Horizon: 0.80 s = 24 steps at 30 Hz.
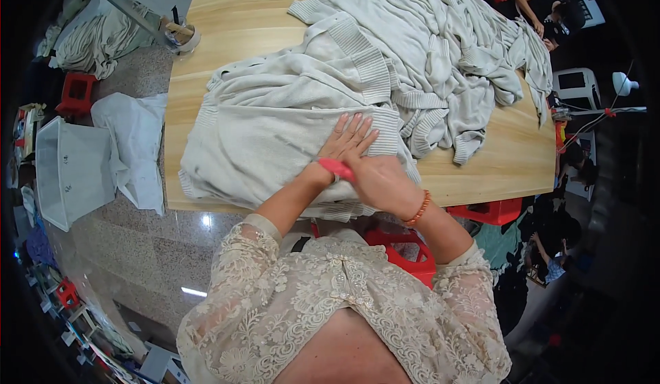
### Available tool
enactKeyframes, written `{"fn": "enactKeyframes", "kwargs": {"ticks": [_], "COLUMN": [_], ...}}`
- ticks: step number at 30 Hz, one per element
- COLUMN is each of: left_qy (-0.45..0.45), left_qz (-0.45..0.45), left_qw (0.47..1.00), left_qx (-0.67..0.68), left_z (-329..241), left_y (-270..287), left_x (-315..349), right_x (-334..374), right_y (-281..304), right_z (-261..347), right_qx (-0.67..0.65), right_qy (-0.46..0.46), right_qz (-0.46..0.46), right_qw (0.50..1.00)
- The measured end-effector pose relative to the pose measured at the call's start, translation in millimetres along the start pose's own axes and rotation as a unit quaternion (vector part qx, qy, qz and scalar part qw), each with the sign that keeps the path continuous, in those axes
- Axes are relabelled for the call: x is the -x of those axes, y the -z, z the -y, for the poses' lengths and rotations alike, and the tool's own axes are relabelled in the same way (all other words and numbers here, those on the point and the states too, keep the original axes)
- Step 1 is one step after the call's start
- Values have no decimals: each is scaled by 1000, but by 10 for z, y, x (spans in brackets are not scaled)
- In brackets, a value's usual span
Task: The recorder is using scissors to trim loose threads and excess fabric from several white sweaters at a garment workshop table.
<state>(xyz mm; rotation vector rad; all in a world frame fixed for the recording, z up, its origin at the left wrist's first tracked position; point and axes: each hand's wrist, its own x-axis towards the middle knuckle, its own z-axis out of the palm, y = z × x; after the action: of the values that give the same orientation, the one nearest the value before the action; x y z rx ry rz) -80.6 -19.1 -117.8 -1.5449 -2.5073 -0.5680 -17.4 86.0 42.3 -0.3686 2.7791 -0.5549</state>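
My left hand [350, 136] lies flat on a pale grey knitted sweater [268, 143], its fingers spread toward the ribbed edge. Crossing over the left wrist is my right hand [386, 183], with its fingers curled. A small pinkish-red object [337, 169] sticks out from the right hand against the left wrist. Its kind is not clear, and the rest of it is hidden in the right hand. The sweater lies spread over the near part of the wooden table [495, 178], its lower edge hanging at the front.
More pale knitted garments [433, 47] lie heaped across the far right of the table. A cup with tools [184, 37] sits at the left edge. Below left are a white bin [75, 171] and a red stool [75, 94]. A red stool [412, 253] stands near my lap.
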Motion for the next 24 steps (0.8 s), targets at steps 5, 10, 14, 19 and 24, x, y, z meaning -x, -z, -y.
{"fn": "enactKeyframes", "kwargs": {"ticks": [5, 10, 14, 19, 24], "left_qy": [25, 26, 156, 264, 279], "left_qz": [6, -20, -116, -148, -158], "left_qw": [999, 994, 973, 950, 946], "left_qx": [38, 108, 124, 80, 51], "left_z": [14, -46, 1, 380, 813], "left_y": [37, 225, 586, 790, 837], "left_x": [76, 132, 427, 810, 1123], "right_x": [625, 1108, 894, 496, -10], "right_y": [227, 232, 352, 375, 313], "right_z": [-635, -680, -337, 19, 365], "right_qx": [65, 70, 10, -9, 10], "right_qy": [-186, -218, -220, -119, -71], "right_qz": [11, 20, 37, 41, 76], "right_qw": [980, 973, 975, 992, 995]}}
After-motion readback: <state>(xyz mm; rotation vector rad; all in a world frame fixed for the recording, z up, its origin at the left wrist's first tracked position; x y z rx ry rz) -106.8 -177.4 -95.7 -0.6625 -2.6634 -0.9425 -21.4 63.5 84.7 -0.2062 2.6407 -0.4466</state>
